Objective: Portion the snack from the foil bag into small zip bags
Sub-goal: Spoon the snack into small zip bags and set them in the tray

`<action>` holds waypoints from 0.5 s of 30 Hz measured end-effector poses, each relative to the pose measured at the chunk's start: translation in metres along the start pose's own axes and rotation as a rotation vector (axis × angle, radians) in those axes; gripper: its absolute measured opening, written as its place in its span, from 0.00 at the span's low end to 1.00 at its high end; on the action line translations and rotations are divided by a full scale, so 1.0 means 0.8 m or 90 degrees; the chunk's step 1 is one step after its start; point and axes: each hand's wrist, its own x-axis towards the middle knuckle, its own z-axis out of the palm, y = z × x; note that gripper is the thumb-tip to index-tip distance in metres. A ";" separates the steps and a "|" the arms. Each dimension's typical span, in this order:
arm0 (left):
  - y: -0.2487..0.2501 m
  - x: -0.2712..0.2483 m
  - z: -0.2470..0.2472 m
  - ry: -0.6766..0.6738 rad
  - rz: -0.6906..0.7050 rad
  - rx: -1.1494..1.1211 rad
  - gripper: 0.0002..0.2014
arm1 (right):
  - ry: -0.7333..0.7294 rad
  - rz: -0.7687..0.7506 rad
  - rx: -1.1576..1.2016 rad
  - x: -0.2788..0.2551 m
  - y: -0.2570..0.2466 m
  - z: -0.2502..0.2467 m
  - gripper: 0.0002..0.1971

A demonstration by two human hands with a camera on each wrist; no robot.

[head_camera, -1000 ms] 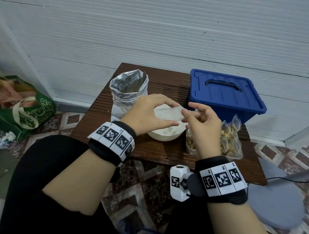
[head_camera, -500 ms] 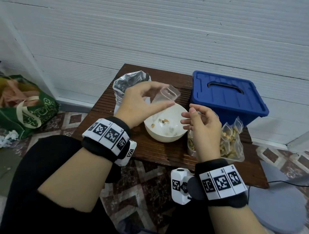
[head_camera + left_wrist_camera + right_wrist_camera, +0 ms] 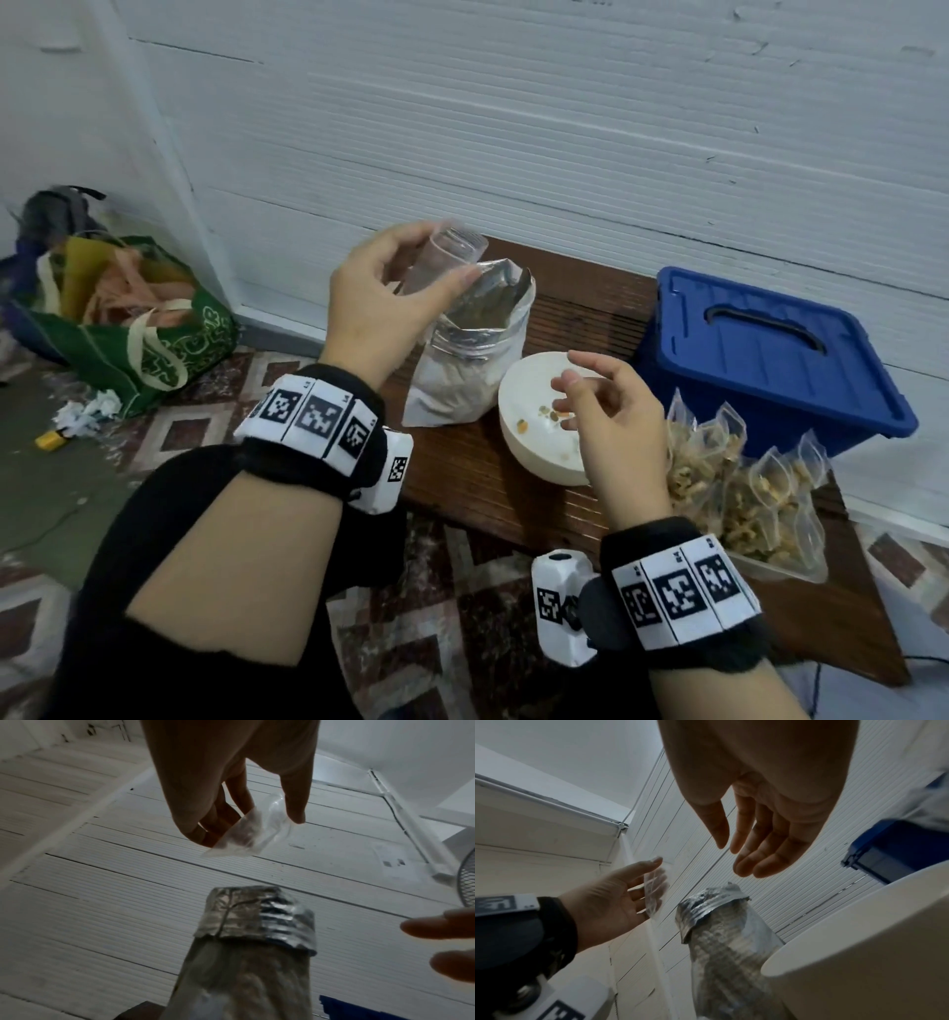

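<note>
The left hand (image 3: 380, 303) pinches an empty zip bag (image 3: 445, 259) above the foil bag (image 3: 470, 349); the right hand (image 3: 611, 411), at its 4 o'clock, hangs loosely open over the white bowl (image 3: 524, 437).

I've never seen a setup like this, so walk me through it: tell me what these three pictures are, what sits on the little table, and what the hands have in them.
No machine here: a person wears cameras on the head and on each wrist, on the black bands with printed squares. The wide picture is the head view, looking down. The two dim ones look up along each hand.

On the wooden table stand an open foil bag, a white bowl holding a few snack bits, a blue lidded box and a clear tub of filled zip bags.

The left hand pinches a small empty zip bag above the foil bag. The right hand hovers over the bowl, fingers relaxed, holding nothing.
</note>
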 end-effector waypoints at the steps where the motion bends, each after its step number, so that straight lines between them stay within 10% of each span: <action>1: -0.005 0.003 -0.003 0.004 -0.008 0.022 0.20 | -0.012 -0.003 -0.013 0.003 -0.001 0.006 0.07; 15: -0.050 0.032 0.002 -0.043 -0.110 0.074 0.18 | -0.024 -0.057 -0.159 0.097 -0.020 0.063 0.20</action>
